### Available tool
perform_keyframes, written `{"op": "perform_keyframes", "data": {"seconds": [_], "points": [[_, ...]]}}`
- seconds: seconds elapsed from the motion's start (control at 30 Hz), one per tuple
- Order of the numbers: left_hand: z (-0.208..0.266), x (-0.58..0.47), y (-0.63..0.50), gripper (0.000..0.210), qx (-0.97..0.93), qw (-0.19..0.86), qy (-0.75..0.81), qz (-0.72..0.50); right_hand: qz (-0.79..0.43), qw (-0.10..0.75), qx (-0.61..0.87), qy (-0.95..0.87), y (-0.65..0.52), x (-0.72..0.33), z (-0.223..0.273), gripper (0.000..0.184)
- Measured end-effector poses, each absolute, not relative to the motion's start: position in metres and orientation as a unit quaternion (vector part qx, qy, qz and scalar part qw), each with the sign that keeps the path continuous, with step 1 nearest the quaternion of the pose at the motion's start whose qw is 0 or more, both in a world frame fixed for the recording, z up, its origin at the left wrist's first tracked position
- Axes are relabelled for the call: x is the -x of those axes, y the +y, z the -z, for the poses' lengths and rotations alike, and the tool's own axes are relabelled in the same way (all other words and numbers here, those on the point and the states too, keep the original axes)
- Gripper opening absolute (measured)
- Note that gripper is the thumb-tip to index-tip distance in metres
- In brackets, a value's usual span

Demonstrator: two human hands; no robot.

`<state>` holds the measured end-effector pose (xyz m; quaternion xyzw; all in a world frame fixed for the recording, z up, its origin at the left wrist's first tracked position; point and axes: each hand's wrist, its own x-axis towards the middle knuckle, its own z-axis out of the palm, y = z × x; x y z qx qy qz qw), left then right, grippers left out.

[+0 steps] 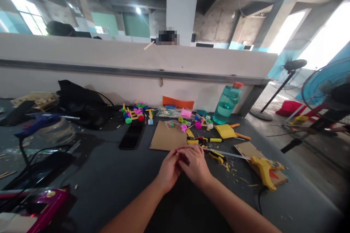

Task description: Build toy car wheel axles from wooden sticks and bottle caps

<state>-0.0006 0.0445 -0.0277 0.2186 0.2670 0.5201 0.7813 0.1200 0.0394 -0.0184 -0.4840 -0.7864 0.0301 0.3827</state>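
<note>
My left hand [168, 169] and my right hand [196, 165] meet over the dark tabletop [109, 185], fingers curled and fingertips pressed together. Whatever lies between them, if anything, is hidden. Just beyond them is a flat brown cardboard sheet [165, 136]. Pliers with yellow-and-black handles [209, 139] lie past my right hand, and another yellow-and-black tool [217, 156] is beside it. Further right, a yellow glue gun [264, 171] rests on a cardboard piece [244, 149], a long clear glue stick [231, 154] reaching from its back toward my right hand.
A black phone [132, 135] lies left of the cardboard. Small colourful wheeled toys [133, 113] and loose caps [198, 124] line the back, near a teal bottle [226, 105]. A blue glue gun [41, 120] and magenta device [49, 205] sit left. A fan [328, 91] stands right.
</note>
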Motion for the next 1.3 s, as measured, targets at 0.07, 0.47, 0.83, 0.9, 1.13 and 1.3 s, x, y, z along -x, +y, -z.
{"op": "perform_keyframes", "data": {"seconds": [0.07, 0.47, 0.83, 0.9, 1.13, 1.3], "points": [[0.026, 0.001, 0.044, 0.019, -0.194, 0.798, 0.263, -0.507, -0.044, 0.394, 0.486, -0.779, 0.042, -0.121, 0.019, 0.013], [0.03, 0.011, 0.061, 0.021, -0.267, 0.76, 0.33, -0.492, -0.157, 0.487, 0.49, -0.706, 0.058, -0.125, 0.031, 0.031], [0.028, 0.01, 0.065, 0.019, -0.24, 0.771, 0.314, -0.499, -0.09, 0.469, 0.471, -0.742, 0.06, -0.126, 0.02, 0.012], [0.028, 0.01, 0.064, 0.017, -0.244, 0.774, 0.31, -0.495, -0.075, 0.462, 0.474, -0.746, 0.06, -0.125, 0.023, 0.017], [0.031, 0.008, 0.059, 0.022, -0.296, 0.752, 0.318, -0.496, -0.036, 0.416, 0.467, -0.779, 0.052, -0.126, 0.023, 0.02], [0.033, 0.007, 0.057, 0.031, -0.295, 0.731, 0.365, -0.495, -0.036, 0.448, 0.499, -0.74, 0.049, -0.13, 0.021, 0.02]]}}
